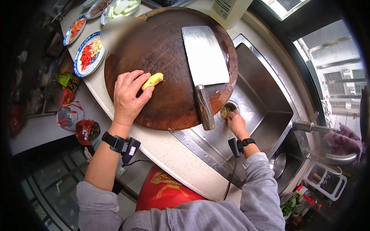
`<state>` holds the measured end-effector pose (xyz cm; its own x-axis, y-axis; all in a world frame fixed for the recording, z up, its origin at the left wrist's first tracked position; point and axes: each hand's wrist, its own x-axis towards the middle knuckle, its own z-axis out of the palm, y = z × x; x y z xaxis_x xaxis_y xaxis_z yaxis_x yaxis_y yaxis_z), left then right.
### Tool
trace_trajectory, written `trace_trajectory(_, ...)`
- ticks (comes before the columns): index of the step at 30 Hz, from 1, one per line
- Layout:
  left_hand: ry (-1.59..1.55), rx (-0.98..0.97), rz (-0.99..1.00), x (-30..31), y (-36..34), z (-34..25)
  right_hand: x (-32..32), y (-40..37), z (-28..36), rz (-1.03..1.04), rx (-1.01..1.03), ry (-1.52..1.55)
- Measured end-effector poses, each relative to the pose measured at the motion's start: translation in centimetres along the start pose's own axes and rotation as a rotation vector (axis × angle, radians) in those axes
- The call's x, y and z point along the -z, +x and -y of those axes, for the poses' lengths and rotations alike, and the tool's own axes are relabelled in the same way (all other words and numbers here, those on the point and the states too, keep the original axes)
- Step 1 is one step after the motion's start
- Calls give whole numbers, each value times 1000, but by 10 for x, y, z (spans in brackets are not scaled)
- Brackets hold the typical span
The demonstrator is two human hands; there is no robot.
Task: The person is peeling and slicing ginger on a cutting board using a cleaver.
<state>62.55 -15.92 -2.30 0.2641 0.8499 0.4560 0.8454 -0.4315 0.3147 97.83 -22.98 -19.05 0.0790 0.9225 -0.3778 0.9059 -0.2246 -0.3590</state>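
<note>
My left hand (pixel 130 95) is closed around a peeled yellow piece of ginger (pixel 153 81), its fingertips on the round wooden chopping board (pixel 165 104). To the right on the board lies a cleaver (pixel 206 57), its wooden handle pointing toward me and reaching over the near edge. Down in the steel sink (pixel 256 88), my right hand (pixel 236 122) is at the drain strainer (pixel 228 109), which has yellowish scraps in it. Its fingers are bent together at the strainer's rim; what they hold, if anything, is hidden.
Left of the board is a plate (pixel 82 65) of chopped red pepper and garlic. Beyond it are plates of orange pieces (pixel 76 29) and pale green slices (pixel 119 8). A large plastic bottle (pixel 228 11) stands behind the board. The faucet (pixel 304 126) is at the sink's right.
</note>
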Motion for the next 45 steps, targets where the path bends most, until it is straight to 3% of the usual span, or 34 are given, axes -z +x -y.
trace_trajectory(7,1,1,-39,-3,-2,5,-12,8,-2,141,-131,112)
trace_trajectory(9,-2,9,-44,-3,-2,4,-2,-3,9,-60,-118,25)
trace_trajectory(10,4,6,-47,-3,-2,4,-3,-1,5,-61,-116,21)
trace_trajectory(12,11,4,-52,-3,-2,4,-8,5,-7,-359,-173,84)
trace_trajectory(13,6,-1,-54,-3,-2,5,-9,5,-8,-359,-172,84)
trace_trajectory(16,3,-4,-53,-3,-2,5,-8,-1,-11,-159,-15,28)
trace_trajectory(19,-4,1,-41,-2,-2,5,-7,-5,-1,-28,-13,49)
trace_trajectory(21,-7,10,-26,-1,-2,4,-12,-2,-1,-70,-30,135)
trace_trajectory(25,-4,-23,-90,-5,-4,7,-32,19,-15,52,-42,18)
trace_trajectory(27,-4,-25,-100,-6,-5,9,-15,14,0,118,-116,224)
trace_trajectory(28,-7,-29,-119,-5,-6,10,-23,9,-5,-68,-19,210)
trace_trajectory(29,-23,-19,-144,-8,-8,12,-11,0,9,-127,24,176)
trace_trajectory(37,-132,63,-276,-5,-13,7,8,-11,-14,-336,267,-106)
trace_trajectory(40,-198,95,-366,1,-15,8,27,-21,-13,-372,155,-32)
trace_trajectory(43,-297,116,-427,1,-18,7,40,-25,-34,-546,218,6)
trace_trajectory(45,-384,192,-538,4,-21,6,62,-39,-36,-496,137,46)
